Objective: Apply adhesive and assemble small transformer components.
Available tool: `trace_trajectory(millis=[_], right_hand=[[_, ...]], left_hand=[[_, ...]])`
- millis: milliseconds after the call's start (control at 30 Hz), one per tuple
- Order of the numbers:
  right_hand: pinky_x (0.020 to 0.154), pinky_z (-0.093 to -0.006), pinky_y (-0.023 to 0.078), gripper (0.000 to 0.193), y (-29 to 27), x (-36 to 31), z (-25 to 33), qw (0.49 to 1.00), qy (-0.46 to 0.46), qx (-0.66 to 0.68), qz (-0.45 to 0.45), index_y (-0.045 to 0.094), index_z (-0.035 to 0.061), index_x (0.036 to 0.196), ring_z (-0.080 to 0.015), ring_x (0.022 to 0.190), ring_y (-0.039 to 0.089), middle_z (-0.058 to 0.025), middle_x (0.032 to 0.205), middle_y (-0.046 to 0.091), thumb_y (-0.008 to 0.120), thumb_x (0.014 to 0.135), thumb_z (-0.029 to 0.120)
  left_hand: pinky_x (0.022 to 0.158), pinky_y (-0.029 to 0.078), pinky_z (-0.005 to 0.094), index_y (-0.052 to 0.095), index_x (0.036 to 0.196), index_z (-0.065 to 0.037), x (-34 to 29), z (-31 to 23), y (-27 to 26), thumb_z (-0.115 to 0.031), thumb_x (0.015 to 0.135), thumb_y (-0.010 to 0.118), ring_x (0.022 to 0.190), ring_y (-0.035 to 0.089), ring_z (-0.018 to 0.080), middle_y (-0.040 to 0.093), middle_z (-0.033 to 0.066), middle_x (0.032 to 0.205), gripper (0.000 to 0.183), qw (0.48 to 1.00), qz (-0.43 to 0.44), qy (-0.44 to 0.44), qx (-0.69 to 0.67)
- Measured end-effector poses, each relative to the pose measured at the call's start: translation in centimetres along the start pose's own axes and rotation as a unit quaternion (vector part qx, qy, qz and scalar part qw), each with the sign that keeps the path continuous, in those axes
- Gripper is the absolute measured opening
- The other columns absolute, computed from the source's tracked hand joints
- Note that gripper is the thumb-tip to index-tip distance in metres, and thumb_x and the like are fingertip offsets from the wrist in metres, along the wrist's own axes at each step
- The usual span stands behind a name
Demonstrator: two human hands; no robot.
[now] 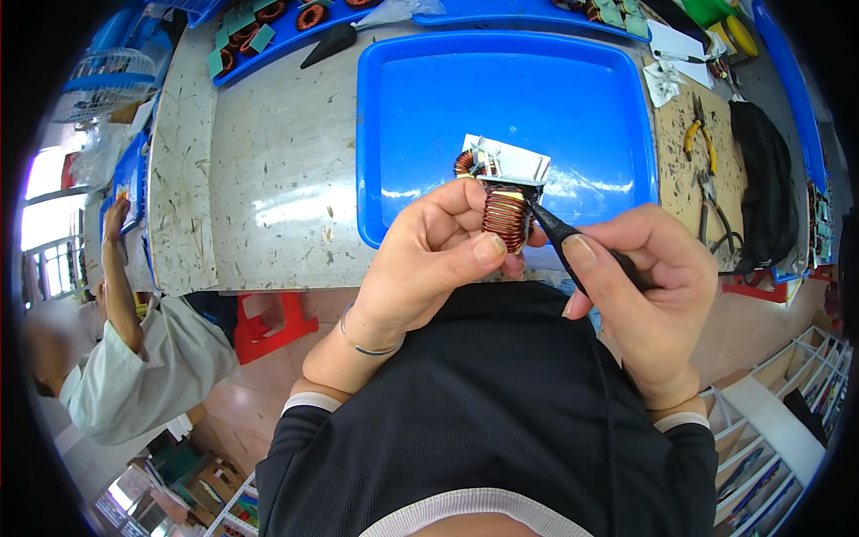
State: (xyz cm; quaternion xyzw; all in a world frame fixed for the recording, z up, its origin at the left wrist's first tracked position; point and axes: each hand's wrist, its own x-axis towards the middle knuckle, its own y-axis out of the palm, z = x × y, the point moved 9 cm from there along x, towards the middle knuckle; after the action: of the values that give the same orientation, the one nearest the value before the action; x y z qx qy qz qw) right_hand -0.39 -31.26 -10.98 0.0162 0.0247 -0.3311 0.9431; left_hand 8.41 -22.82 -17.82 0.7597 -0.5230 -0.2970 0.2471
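Observation:
My left hand [416,259] holds a small circuit assembly over the near edge of a blue tray [501,40]. The assembly has a copper-wound coil [504,219] between my thumb and fingers, a pale flat plate [508,161] above it and a smaller coil [464,164] at its left. In my right hand [653,277] is a pair of black tweezers [559,237], closed between thumb and fingers. Its tip meets the assembly at the upper right of the large coil. The exact spot under the tip is too small to make out.
Yellow-handled pliers [701,143] and dark-handled pliers [707,210] lie right of the tray, beside black cloth [761,179]. Toroidal coils [312,16] fill another tray at the back left, near a black pointed tool [331,45]. A co-worker's sleeve [157,376] and a red stool [277,327] are at left.

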Motion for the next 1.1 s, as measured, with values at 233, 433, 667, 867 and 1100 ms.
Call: trace_trajectory(millis=[233,433,667,867,1100], right_hand=[[0.041,-0.0144,0.037,0.007,0.0,0.5,-1.0,0.993,0.079,0.083,0.006,0.056,-0.0049,0.081,-0.0045,0.048,0.053,-0.0056,0.066,0.059,0.059,0.077,-0.001],[0.03,-0.0136,0.025,0.007,0.0,0.7,-2.3,0.98,0.143,0.14,0.01,0.056,-0.0011,0.079,-0.0021,0.04,0.048,-0.0025,0.057,0.056,0.058,0.079,0.005],[0.028,-0.0137,0.021,0.009,0.2,0.8,-3.5,0.964,0.184,0.19,0.027,0.055,0.0011,0.078,-0.001,0.034,0.04,-0.0028,0.052,0.053,0.057,0.081,0.01],[0.027,-0.0151,0.017,0.012,0.6,0.3,-4.6,0.924,0.25,0.283,0.057,0.054,0.0025,0.076,-0.0016,0.029,0.03,-0.0027,0.048,0.05,0.055,0.082,0.013],[0.027,-0.016,0.018,0.011,-0.5,-0.2,-4.9,0.875,0.274,0.397,0.017,0.05,0.0018,0.087,-0.0022,0.027,0.026,0.0006,0.044,0.041,0.047,0.086,0.013]], left_hand=[[0.074,0.046,0.029,0.043,0.101,-0.001,-0.1,-0.6,-0.2,-0.017,0.075,0.064,0.086,0.057,0.0176,0.057,0.0139,0.097,0.037,0.999,-0.012,0.028,0.029],[0.072,0.045,0.0307,0.043,0.112,0.003,0.0,-0.6,-0.4,-0.024,0.071,0.07,0.082,0.056,0.0176,0.057,0.011,0.096,0.056,0.998,-0.036,0.038,0.047],[0.071,0.045,0.0297,0.042,0.113,0.002,0.2,-1.2,0.1,-0.021,0.07,0.071,0.08,0.056,0.0169,0.056,0.0097,0.093,0.057,0.997,-0.03,0.05,0.054],[0.071,0.046,0.0301,0.04,0.116,0.0,0.4,-1.0,0.2,-0.024,0.069,0.072,0.079,0.055,0.0173,0.055,0.0114,0.098,0.062,0.998,-0.027,0.054,0.032],[0.076,0.046,0.0339,0.032,0.123,0.002,0.5,0.5,0.5,-0.036,0.075,0.063,0.086,0.055,0.0195,0.05,0.0184,0.109,0.069,0.997,0.044,-0.029,-0.06]])
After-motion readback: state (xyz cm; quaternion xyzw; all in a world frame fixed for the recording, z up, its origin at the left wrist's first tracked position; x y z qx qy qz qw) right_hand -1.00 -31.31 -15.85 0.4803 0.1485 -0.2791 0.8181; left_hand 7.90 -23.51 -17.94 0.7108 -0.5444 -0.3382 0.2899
